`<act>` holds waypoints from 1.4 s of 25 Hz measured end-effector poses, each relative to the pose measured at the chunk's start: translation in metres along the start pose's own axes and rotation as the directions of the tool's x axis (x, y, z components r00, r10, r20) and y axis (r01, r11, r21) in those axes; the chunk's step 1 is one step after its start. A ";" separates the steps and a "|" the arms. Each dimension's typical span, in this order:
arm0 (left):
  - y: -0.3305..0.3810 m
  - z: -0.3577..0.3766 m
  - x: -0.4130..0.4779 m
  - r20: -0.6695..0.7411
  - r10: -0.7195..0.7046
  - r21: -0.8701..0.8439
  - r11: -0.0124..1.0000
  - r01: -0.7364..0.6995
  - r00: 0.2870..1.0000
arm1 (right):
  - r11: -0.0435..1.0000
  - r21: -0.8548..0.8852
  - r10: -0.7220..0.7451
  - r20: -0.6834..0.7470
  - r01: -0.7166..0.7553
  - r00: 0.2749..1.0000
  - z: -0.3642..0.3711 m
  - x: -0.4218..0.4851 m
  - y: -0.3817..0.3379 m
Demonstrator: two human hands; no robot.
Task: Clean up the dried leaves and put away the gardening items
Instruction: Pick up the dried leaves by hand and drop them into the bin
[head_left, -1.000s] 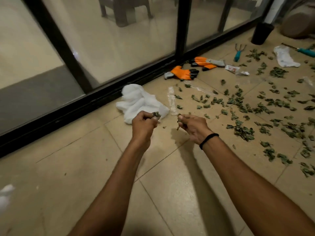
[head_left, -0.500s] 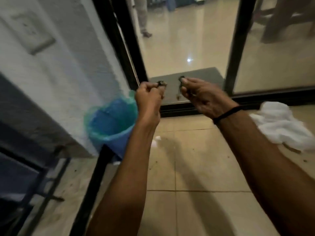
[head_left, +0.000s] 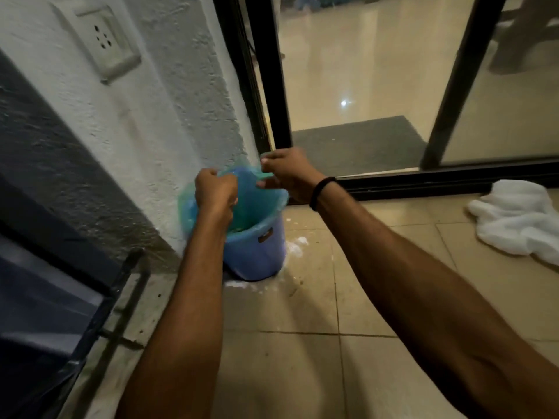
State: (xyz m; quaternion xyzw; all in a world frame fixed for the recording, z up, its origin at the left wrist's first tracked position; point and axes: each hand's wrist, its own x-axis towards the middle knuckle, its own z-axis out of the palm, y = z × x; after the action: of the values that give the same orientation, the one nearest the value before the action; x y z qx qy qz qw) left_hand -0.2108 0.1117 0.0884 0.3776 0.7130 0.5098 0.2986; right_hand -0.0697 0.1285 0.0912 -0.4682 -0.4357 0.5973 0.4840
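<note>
At the lower left of the frame we see a dark panel with a black metal frame, blurred. Above it runs a rough white wall with a socket in the upper left.

At the centre, a blue bin stands on the tiled floor, right against the corner of the wall. A green liner is folded over its rim. Low inside the bin we make out something greenish, too blurred to name.

The left hand hangs over the left side of the bin's mouth, knuckles up and fingers curled into a fist. We cannot tell whether any leaf is inside it. The right hand is over the far right rim, just beside the raised liner edge. Its fingers are curled toward the thumb, and again we cannot tell whether it grasps anything. A black band circles that wrist. The two hands are near each other but apart.

Just right of the bin's foot, white powder is smeared on the tiles.

Behind the hands a black door frame rises to the top centre. A dark mat lies on the glossy floor beyond it.

At the right edge a crumpled white cloth lies on the tiles, well apart from the bin.
</note>
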 end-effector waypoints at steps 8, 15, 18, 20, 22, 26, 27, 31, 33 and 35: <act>0.032 0.190 -0.156 0.355 0.241 -0.063 0.970 -0.235 0.903 | 0.999 -0.001 -0.026 -0.636 0.032 0.771 -0.239 -0.101 0.015; -0.011 0.296 -0.344 0.783 0.251 -0.012 0.921 -0.390 0.569 | 0.951 -0.124 -0.018 -0.936 -0.282 0.351 -0.418 -0.296 0.055; -0.042 0.317 -0.383 0.847 0.232 0.020 0.885 -0.465 0.478 | 0.908 -0.102 0.007 -0.966 -0.405 0.260 -0.459 -0.367 0.082; -0.063 0.328 -0.400 0.876 0.215 0.036 0.863 -0.504 0.431 | 0.877 -0.090 0.018 -0.975 -0.472 0.219 -0.482 -0.402 0.107; -0.084 0.345 -0.410 0.898 0.195 0.065 0.828 -0.558 0.394 | 0.843 -0.071 0.042 -0.980 -0.533 0.196 -0.502 -0.422 0.134; -0.120 0.385 -0.416 0.945 0.176 0.074 0.709 -0.701 0.277 | 0.759 -0.130 0.045 -0.967 -0.638 0.251 -0.527 -0.427 0.180; -0.127 0.399 -0.418 0.958 0.165 0.067 0.669 -0.740 0.236 | 0.751 -0.153 0.050 -0.957 -0.642 0.287 -0.535 -0.423 0.189; -0.145 0.442 -0.431 0.987 0.101 0.052 0.542 -0.839 0.126 | 0.580 -0.409 -0.032 -0.875 -0.704 0.482 -0.568 -0.394 0.212; -0.151 0.458 -0.437 0.992 0.099 0.028 0.448 -0.894 0.080 | 0.518 -0.513 -0.113 -0.834 -0.684 0.540 -0.583 -0.378 0.218; -0.156 0.467 -0.438 0.987 0.146 0.005 0.414 -0.910 0.071 | 0.451 -0.594 -0.207 -0.796 -0.666 0.569 -0.590 -0.365 0.228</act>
State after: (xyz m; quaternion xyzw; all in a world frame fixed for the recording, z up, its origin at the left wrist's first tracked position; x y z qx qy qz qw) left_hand 0.3666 -0.0534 -0.1834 0.9177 0.3194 -0.0061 0.2363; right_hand 0.5047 -0.2266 -0.1881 -0.9135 -0.3323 0.0905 0.2163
